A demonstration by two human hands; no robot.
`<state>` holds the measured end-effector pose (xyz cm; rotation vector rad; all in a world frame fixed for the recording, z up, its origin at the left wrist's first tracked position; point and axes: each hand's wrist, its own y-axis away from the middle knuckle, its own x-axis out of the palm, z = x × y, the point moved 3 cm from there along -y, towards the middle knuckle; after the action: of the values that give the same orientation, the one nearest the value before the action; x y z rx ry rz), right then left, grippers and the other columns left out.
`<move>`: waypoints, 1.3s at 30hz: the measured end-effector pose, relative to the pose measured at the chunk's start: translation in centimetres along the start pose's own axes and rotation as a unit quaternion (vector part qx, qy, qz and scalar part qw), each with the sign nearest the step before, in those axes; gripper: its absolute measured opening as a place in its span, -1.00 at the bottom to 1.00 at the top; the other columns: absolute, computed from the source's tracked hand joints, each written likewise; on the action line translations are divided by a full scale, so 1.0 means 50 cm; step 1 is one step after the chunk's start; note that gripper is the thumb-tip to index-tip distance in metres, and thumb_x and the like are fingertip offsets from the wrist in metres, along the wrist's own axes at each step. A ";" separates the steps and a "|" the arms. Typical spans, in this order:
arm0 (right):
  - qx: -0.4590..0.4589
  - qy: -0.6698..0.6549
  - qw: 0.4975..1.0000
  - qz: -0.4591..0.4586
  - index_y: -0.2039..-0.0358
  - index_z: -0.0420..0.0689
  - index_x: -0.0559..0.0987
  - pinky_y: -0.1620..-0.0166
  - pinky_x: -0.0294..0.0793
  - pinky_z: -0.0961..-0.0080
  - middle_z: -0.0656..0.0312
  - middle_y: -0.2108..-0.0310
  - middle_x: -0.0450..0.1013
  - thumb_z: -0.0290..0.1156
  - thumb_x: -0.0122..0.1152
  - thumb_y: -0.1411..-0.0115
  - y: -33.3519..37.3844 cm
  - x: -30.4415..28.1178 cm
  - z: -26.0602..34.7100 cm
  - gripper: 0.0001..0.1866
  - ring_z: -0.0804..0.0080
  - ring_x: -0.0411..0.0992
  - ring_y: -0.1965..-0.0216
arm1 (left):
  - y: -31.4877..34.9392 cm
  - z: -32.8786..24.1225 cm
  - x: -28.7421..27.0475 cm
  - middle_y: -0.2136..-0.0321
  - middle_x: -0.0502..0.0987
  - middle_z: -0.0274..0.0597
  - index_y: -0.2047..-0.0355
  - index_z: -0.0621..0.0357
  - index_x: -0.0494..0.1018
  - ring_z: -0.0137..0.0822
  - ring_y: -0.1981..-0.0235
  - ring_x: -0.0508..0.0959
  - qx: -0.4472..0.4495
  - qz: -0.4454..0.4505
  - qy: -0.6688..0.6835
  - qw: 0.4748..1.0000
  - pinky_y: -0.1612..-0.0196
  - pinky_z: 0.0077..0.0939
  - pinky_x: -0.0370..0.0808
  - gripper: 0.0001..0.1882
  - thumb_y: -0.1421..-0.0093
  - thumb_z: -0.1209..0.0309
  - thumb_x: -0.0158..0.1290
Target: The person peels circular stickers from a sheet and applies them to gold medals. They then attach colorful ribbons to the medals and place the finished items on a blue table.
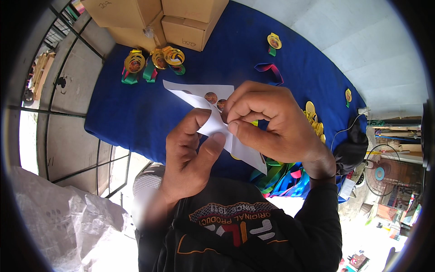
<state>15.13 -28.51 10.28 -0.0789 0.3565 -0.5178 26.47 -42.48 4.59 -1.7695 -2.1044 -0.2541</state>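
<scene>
Both hands work one white sticker sheet held above the blue table. The left hand pinches the sheet's lower edge between thumb and fingers; the right hand pinches it at the fingertips, near two round stickers. Beyond lie three gold medals with green ribbons, then cardboard boxes at the table's far edge.

Right hand covers middle of white sticker sheet; grip point unseen. Medal pile and ribbons partly behind wrist. Cardboard boxes cut by top edge. Left forearm blurred.
</scene>
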 end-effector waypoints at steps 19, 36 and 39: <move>-0.137 0.176 0.974 -0.045 0.04 -0.25 0.61 0.12 0.60 0.47 0.06 0.14 0.53 -0.59 0.45 -0.09 0.002 0.017 0.004 -0.61 0.30 0.60 0.20 | 0.002 0.010 -0.009 0.10 0.63 -0.15 -0.02 0.34 0.46 -0.46 0.09 0.58 -0.023 -0.035 0.118 0.992 -0.05 -0.51 0.45 -0.71 -0.32 0.52 0.17; -0.177 0.306 0.928 -0.114 0.22 -0.17 0.66 0.33 0.48 0.41 0.18 0.30 0.55 -0.67 0.41 -0.02 0.014 0.032 0.023 -0.72 0.29 0.52 0.32 | 0.012 0.009 0.000 0.10 0.67 -0.13 0.02 0.38 0.57 -0.43 0.07 0.59 0.123 -0.098 -0.073 0.985 -0.08 -0.55 0.43 -0.71 -0.24 0.73 0.13; -0.177 0.310 0.927 -0.119 0.23 -0.16 0.66 0.32 0.50 0.41 0.18 0.30 0.55 -0.68 0.41 -0.02 0.014 0.037 0.019 -0.73 0.29 0.53 0.32 | 0.014 0.007 -0.001 0.14 0.68 -0.12 0.04 0.39 0.57 -0.45 0.09 0.60 0.100 -0.107 -0.096 0.985 -0.06 -0.57 0.43 -0.72 -0.23 0.72 0.14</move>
<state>17.33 -28.83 10.49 -0.3148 1.0704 -0.7100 27.08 -42.25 4.17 -1.5054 -2.3651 0.0734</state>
